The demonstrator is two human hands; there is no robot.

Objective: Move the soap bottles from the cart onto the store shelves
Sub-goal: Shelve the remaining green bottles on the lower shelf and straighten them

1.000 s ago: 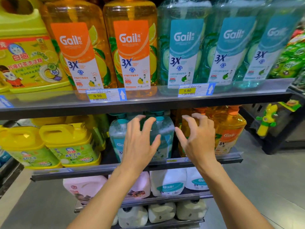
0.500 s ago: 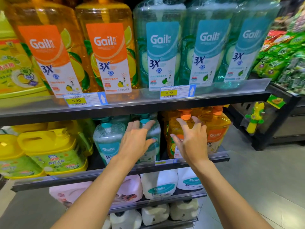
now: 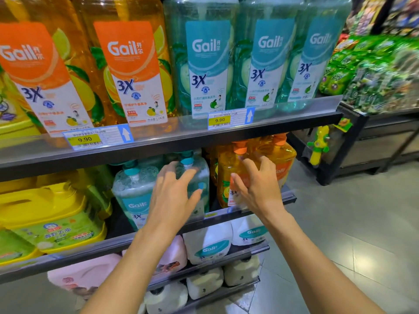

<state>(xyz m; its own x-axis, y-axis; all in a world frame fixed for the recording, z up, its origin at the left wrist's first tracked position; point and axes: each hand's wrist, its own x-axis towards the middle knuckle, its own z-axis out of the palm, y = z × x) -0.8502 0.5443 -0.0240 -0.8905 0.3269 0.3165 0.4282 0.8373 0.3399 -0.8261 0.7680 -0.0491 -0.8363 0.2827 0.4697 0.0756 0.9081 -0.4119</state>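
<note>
Both my hands reach toward the second shelf [image 3: 267,206]. My left hand [image 3: 174,196] is spread open in front of a teal pump soap bottle [image 3: 200,177]; a second teal bottle [image 3: 133,191] stands to its left. Fingers apart, my right hand [image 3: 256,186] hovers at an orange pump soap bottle [image 3: 226,175], with another orange bottle [image 3: 283,159] behind it to the right. Neither hand grips anything. No cart is in view.
Large orange bottles [image 3: 129,71] and teal bottles [image 3: 208,64] fill the top shelf [image 3: 172,137]. Yellow jugs [image 3: 52,218] sit left on the second shelf. White and pink jugs [image 3: 210,245] occupy lower shelves. A snack display [image 3: 374,73] stands right, beside tiled floor [image 3: 351,223].
The view has shifted right and closer to the shelves. Both hands have moved slightly forward toward the second-shelf bottles, still spread and holding nothing.
</note>
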